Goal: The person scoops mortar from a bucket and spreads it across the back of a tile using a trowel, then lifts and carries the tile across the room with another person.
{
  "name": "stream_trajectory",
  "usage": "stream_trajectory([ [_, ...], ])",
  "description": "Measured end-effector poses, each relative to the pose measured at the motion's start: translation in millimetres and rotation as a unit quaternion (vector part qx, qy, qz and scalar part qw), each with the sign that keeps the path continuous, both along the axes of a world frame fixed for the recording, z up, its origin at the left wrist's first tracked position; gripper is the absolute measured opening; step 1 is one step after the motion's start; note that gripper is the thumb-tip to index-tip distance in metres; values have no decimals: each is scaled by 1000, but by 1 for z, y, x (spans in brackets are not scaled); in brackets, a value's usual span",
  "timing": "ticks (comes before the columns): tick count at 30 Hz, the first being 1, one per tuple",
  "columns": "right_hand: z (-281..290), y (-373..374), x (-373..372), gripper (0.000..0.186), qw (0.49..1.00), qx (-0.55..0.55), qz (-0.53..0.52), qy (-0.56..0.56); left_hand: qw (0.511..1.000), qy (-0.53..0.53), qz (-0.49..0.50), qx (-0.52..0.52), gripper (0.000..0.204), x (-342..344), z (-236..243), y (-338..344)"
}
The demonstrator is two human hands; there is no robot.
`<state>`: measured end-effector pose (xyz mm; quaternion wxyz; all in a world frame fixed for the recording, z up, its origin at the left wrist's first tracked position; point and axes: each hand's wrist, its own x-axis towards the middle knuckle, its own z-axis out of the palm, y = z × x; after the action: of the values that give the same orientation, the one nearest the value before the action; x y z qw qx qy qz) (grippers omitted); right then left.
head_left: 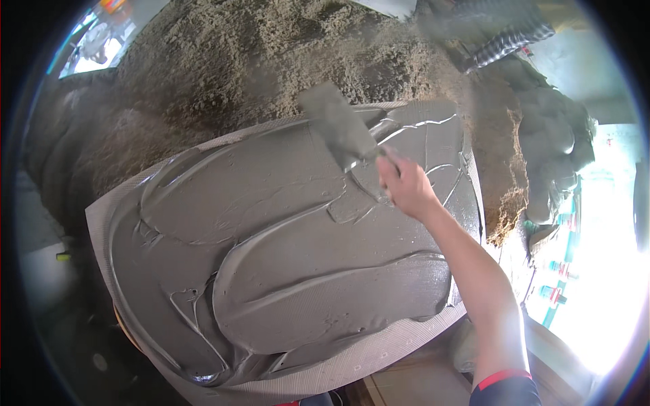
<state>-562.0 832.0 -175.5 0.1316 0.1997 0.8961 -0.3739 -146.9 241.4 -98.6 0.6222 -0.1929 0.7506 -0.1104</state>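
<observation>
My right hand (406,181) grips the handle of a flat rectangular metal trowel (335,122), held over the upper right part of a large slab (365,342) with fine ridges along its exposed edge. Thick grey paste (257,189) is spread over most of the slab in broad sweeps, with raised ridges and curls between them. The trowel's blade points up and to the left, near the slab's far edge, and looks slightly blurred; whether it touches the paste I cannot tell. My left hand is out of view.
Behind the slab lies a heap of crumbly brown sand (237,54). Lumpy grey bags or covers (562,149) stand at the right, beside a glaring strip with small red and teal objects (554,294). Dark striped material (508,44) sits at top right. Cardboard or board (393,386) shows below.
</observation>
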Motion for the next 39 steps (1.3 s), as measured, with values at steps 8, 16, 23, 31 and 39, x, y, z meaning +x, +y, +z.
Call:
stream_trajectory([
  [8, -11, 51, -23, 52, 990, 50, -112, -69, 1000, 11, 13, 1, 111, 6, 2, -2],
  [16, -33, 136, -63, 46, 941, 128, -312, -3, 998, 27, 53, 11, 110, 3, 5, 1],
  [23, -45, 51, 18, 42, 953, -79, -291, 30, 994, 77, 79, 26, 106, 12, 5, -7],
  [31, -7, -178, 71, 56, 980, -152, 22, -130, 994, 10, 110, -9, 106, -17, 8, -11],
  [39, -8, -234, 2, 51, 982, -19, 169, 87, 993, 31, 116, 11, 109, -14, 2, -8],
])
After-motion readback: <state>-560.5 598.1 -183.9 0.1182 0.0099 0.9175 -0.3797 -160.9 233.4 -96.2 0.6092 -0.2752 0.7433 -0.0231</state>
